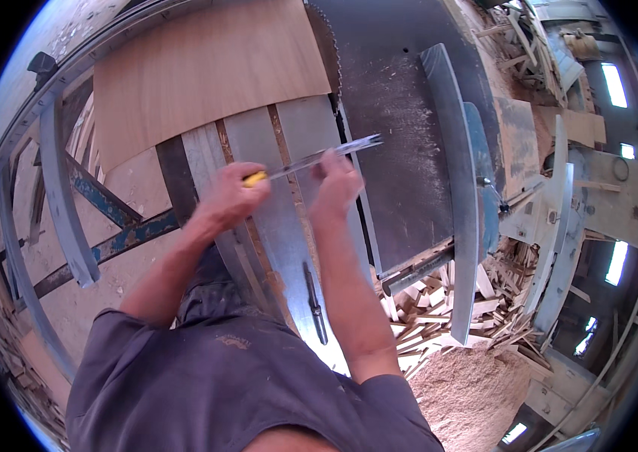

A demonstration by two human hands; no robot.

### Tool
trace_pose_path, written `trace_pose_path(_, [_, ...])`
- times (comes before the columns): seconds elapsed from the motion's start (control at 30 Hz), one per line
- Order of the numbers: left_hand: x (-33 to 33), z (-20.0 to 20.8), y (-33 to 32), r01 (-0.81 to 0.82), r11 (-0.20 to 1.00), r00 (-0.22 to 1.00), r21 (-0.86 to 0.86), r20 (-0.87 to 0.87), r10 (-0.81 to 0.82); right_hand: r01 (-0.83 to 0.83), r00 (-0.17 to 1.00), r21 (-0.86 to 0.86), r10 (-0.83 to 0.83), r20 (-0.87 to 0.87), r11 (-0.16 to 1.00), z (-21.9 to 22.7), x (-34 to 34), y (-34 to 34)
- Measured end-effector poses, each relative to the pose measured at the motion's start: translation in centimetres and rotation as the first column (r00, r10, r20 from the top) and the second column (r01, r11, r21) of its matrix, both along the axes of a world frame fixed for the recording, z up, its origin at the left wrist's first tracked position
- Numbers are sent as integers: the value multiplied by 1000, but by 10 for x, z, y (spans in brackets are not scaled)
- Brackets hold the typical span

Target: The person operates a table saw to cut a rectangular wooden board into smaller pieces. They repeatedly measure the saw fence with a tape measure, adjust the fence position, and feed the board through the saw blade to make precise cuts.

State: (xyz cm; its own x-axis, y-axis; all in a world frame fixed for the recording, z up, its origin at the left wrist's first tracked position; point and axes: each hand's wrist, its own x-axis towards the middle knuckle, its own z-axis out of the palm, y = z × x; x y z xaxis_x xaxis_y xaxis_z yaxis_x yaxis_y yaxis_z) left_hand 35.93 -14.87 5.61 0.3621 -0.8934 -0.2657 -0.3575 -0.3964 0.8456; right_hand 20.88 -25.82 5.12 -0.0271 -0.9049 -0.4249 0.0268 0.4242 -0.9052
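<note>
My left hand (232, 194) is closed around the yellow end of a long, thin, silvery tool (301, 163); its exact kind cannot be made out. The tool slants over the metal saw table (255, 135), its far end pointing right. My right hand (336, 184) is closed at the strip, with fingers against it a little short of that far end; motion blurs them somewhat. Beyond my hands, a brown wooden sheet (209, 71) lies on the table, beside the toothed circular saw blade (328, 41). A dark metal rod (314, 305) rests between my forearms.
To the right stands a long metal fence (456, 181) on the dark tabletop (394, 158). Below it are heaped wood offcuts (439, 301) and sawdust (469, 384). A metal frame (62, 188) runs along the left side. More scrap wood (526, 45) is piled at the far right.
</note>
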Motion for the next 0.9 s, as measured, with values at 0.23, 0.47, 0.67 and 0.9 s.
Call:
trace_pose_path(0.23, [86, -7, 58, -192, 916, 906, 351, 423, 28, 174, 978, -30, -176, -113, 984, -23, -46, -160])
trace_pose_path(0.47, [69, -1, 11, -228, 943, 820, 243, 570, 52, 106, 963, 102, -76, -258, 989, -31, -68, -241])
trace_pose_path(0.67, [53, -11, -20, -194, 951, 782, 242, 623, 1, 70, 949, 148, -20, -316, 987, -35, -90, -266])
trace_pose_path(0.9, [50, -14, -36, -189, 954, 753, 232, 658, -11, 71, 972, 208, -21, -236, 976, -38, -101, -276])
